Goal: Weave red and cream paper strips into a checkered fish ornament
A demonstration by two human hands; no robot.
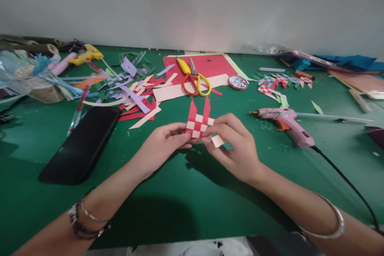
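Observation:
Between my two hands is a small woven paper fish (pixel 197 125) in a red and cream check, with two pointed red strips sticking up from its top. My left hand (pixel 168 140) pinches its lower left side, the thumb beside a small dark-and-white dot like an eye. On the right side, my right hand (pixel 235 144) holds the weave with its fingertips, and a cream strip end pokes out between the fingers. The piece is raised a little over the green table (pixel 168 204). Fingers cover part of its right edge.
Scissors (pixel 195 80) lie on red paper (pixel 216 66) beyond my hands. Paper strips (pixel 138 100) are heaped left of them, behind a black phone (pixel 81 144). A pink glue gun (pixel 288 122) with a cord rests at right. Finished woven pieces (pixel 282 82) and a round tin (pixel 238 82) lie farther back.

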